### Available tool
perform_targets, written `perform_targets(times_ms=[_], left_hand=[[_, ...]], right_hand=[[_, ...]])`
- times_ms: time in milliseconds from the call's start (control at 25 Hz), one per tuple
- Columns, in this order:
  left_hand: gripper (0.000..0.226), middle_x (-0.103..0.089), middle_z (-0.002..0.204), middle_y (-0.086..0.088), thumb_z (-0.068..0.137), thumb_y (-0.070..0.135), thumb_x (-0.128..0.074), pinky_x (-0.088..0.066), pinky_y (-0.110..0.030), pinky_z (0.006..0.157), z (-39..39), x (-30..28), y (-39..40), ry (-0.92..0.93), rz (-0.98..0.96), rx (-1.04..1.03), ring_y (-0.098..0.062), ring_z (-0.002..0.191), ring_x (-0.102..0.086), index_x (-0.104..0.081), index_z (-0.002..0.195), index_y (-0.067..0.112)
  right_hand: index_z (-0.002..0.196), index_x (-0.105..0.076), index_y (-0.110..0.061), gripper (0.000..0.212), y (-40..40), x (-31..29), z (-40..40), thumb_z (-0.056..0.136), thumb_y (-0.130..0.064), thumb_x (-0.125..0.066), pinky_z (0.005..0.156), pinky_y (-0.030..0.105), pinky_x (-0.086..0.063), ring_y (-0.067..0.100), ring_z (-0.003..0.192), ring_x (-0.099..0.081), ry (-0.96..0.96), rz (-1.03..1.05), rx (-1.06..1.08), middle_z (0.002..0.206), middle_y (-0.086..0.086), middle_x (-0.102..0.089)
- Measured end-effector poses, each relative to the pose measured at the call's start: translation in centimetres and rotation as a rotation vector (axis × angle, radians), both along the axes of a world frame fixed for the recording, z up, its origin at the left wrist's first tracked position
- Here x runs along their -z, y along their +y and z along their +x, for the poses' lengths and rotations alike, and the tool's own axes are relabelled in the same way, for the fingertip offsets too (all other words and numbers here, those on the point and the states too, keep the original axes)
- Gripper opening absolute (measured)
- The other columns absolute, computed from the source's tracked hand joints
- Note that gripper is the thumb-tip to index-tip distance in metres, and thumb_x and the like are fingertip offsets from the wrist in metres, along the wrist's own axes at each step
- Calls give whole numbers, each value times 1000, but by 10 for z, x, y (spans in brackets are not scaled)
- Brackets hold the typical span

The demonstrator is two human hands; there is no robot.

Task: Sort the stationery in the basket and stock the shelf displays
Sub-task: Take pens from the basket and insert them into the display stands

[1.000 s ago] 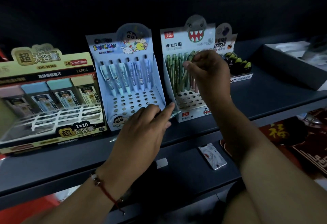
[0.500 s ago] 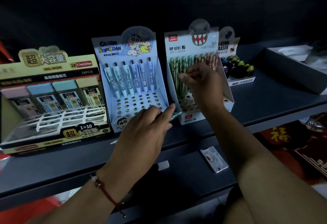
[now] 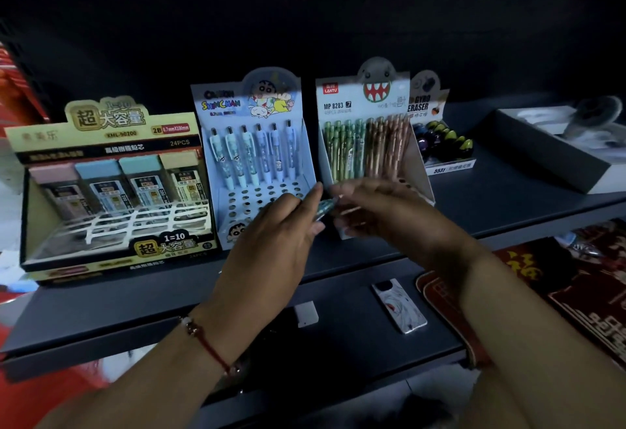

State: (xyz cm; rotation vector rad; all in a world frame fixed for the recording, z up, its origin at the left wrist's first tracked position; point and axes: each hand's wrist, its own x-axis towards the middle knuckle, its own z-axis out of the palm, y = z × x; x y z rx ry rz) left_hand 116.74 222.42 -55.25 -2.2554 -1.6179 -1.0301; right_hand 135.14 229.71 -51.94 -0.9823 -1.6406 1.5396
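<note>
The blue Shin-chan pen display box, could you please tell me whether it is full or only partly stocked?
Partly stocked: the blue Shin-chan pen display box holds six pens upright in its back row, and the visible holes in front stand empty.

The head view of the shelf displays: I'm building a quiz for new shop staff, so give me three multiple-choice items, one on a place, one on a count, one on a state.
1. Where does the white Shinchan cardboard pen display stand?
A. right of the shark-topped pencil display
B. between the gold-labelled lead-refill box and the shark-topped pencil display
C. on the lower shelf

2. How many pale blue pens stand in its back row?
A. two
B. six
C. ten

3. What is the left hand doing?
A. lying flat on the dark shelf
B. hanging idle
C. holding a pale translucent pen

Answers: 1 B, it has the refill box on its left and the pencils on its right; 2 B, six clips show; 3 C, the pen's tip sticks out past its fingers.
</note>
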Motion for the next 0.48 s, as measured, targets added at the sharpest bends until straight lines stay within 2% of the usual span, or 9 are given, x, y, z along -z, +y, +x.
perform_targets(times_ms=[80, 200, 320, 400, 480], left_hand=[[54, -50, 92, 0, 94, 28, -50, -45, -34, 63, 4, -4, -2, -2, 7, 3, -19, 82, -51, -44, 145, 9], [52, -48, 93, 3, 98, 26, -52, -40, -32, 63, 16, -6, -10, -50, -21, 40, -17, 82, -49, -40, 147, 13], [51, -46, 92, 7, 100, 35, -44, -44, -36, 61, 25, -10, -18, -139, -34, 45, -13, 78, -47, -39, 148, 21], [50, -42, 85, 9, 99, 38, -42, -42, -36, 56, 26, -13, -22, -183, -26, 18, -12, 69, -44, -38, 148, 26], [51, -39, 81, 10, 99, 39, -40, -38, -33, 51, 27, -16, -25, -181, -28, -1, -11, 62, -42, -37, 148, 27]], right_hand=[[108, -68, -12, 30, -17, -1, 0, 83, -30, -67, 78, 27, -54, 16, 90, -68, 28, -66, -106, 100, 6, -73], [89, -65, -15, 4, -33, 1, 1, 88, -18, -66, 75, 23, -54, 16, 86, -68, 153, -132, -15, 89, 7, -70], [79, -62, -17, 7, -38, 1, 10, 83, -18, -69, 66, 24, -54, 16, 75, -70, 254, -193, 109, 75, 3, -70], [79, -62, -16, 12, -39, 0, 19, 90, -15, -65, 58, 22, -52, 14, 67, -69, 302, -220, 230, 69, 1, -69], [80, -63, -16, 13, -36, -3, 31, 93, -15, -63, 57, 22, -52, 12, 62, -68, 331, -231, 338, 67, 0, -68]])
